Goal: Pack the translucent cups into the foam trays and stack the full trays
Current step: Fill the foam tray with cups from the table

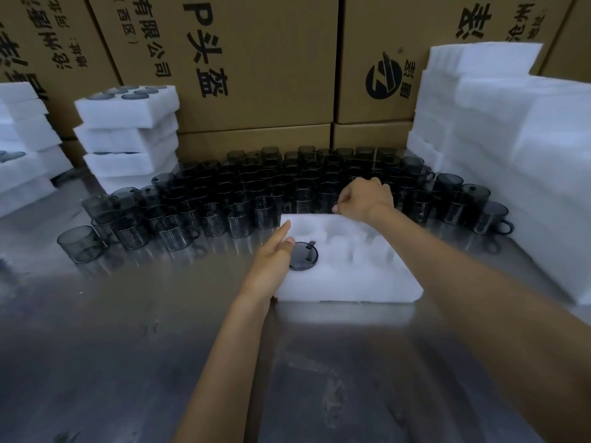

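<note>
On foam tray (348,279) | left grip (275,254) spread, touching seated cup (303,255) | right grip (361,199) curled at far edge, hold unclear

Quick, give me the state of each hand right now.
Left hand: open, straight fingers resting on the foam tray beside the one packed cup.
Right hand: fingers curled over the loose cups; whether it holds one cannot be told.

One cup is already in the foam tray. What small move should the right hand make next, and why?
Probably lift a cup from the near row: the right hand is curled over the loose cups behind the foam tray, which holds only one cup, beside the left hand.
</note>
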Tool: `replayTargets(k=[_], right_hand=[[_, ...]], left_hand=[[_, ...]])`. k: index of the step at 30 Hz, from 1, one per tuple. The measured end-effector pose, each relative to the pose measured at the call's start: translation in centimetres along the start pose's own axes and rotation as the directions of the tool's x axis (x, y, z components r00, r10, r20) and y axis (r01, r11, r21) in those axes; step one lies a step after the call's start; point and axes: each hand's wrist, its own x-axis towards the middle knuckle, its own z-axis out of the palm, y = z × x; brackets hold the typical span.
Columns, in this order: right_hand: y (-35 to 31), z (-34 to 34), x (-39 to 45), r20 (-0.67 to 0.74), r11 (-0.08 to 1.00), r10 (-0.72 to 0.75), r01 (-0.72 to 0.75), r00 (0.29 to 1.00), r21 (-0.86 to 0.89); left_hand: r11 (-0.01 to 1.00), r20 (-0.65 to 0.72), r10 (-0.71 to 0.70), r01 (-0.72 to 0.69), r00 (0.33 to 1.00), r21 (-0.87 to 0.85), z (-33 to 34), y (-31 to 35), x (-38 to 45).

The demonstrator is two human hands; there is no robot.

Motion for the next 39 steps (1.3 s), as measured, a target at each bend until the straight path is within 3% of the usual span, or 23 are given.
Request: replayTargets(k=[3, 7, 10, 14, 19, 22, 27, 31, 36, 39], right_hand=[[0.5, -0.6, -1.0, -0.081, 0.995, -0.040, 0.047, 0.996, 0.090], [0.9, -2.5, -3.1, -0.203, 0.924, -0.061, 0.132, 0.977, 0.358], [1.4, -4.0, -6.1, -0.234, 0.879, -0.130, 0.221, 0.964, 0.423], [2.0, -3.9, -10.4, -0.187, 0.853, -0.147, 0.220, 0.971, 0.472], [2.5, -2.0, -13.0, -0.226, 0.851, -0.089, 0.192, 0.970, 0.490], [2.4, -2.1, -13.1, -0.155, 0.817, -0.027, 0.111, 0.988, 0.566], [3.3, -3.1, -12.9, -0.014, 0.625, 0.002, 0.009, 1.000, 0.780], [4.5, -2.6, -12.6, -0.044, 0.552, 0.056, 0.006, 0.997, 0.834], [5.2, -1.6, -12.1, -0.094, 0.354, 0.242, 0.002, 0.966, 0.935], [5.3, -0.9, -11.8, -0.104, 0.296, 0.299, 0.011, 0.949, 0.955]], left_hand=[[0.999, -0.061, 0.014, -0.017, 0.998, -0.035, 0.3, 0.1, -0.3], [0.993, -0.118, -0.029, 0.016, 0.993, -0.115, 0.3, 0.5, -0.5], [0.989, -0.146, -0.021, -0.001, 0.989, -0.149, 0.5, 0.7, -0.6], [0.944, -0.284, 0.317, -0.271, 0.905, 0.189, 1.5, 1.7, -1.5], [0.783, 0.044, 0.519, -0.496, 0.854, 0.375, 3.1, 2.4, -2.9], [0.613, 0.097, 0.575, -0.506, 0.813, 0.606, 4.3, 1.8, -2.9], [0.739, -0.043, 0.514, -0.417, 0.857, 0.529, 5.0, 1.9, -3.3], [0.814, 0.005, 0.450, -0.412, 0.893, 0.410, 4.0, 2.4, -3.1], [0.801, 0.052, 0.455, -0.434, 0.889, 0.412, 3.4, 2.5, -2.9], [0.801, 0.074, 0.445, -0.433, 0.893, 0.414, 3.2, 2.3, -2.8]])
